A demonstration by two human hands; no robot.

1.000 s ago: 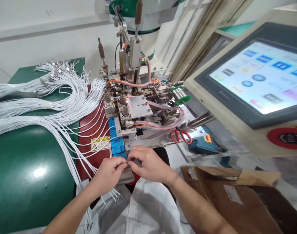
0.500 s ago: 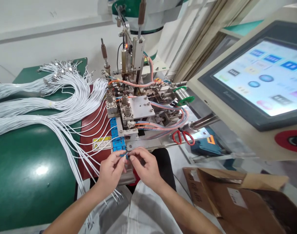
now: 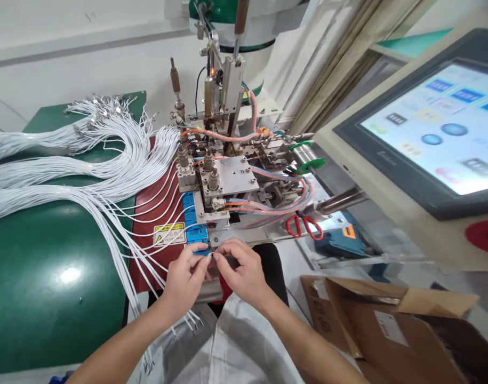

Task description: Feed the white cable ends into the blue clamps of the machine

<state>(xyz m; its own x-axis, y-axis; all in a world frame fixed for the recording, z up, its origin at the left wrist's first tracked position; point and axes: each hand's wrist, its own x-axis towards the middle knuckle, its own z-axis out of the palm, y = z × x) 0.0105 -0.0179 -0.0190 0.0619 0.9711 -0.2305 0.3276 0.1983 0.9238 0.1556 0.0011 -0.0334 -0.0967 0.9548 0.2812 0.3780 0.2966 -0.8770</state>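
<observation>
At the front end of a row of blue clamp blocks (image 3: 197,233), my two hands meet fingertip to fingertip. Thumb and forefinger of my left hand (image 3: 186,273) pinch the end of a white cable, most of it hidden by the fingers. My right hand (image 3: 242,268) is closed in a pinch at the small cable tip (image 3: 212,255) between the hands. Several white cables (image 3: 167,210) run from the left into the blue blocks. Other loose cable ends (image 3: 193,318) hang below my left wrist.
A metal machine (image 3: 231,176) with hoses and a solder wire spool (image 3: 308,157) stands beyond my hands. Red-handled scissors (image 3: 304,226) lie at its right. A touch screen (image 3: 436,128) juts in at right above a cardboard box (image 3: 372,330). White cable bundles (image 3: 68,170) cover the green table (image 3: 47,277).
The view has shifted slightly, so the machine sits a little farther right. Both hands stay together at the blue blocks, their fingertips slightly shifted around the cable tip.
</observation>
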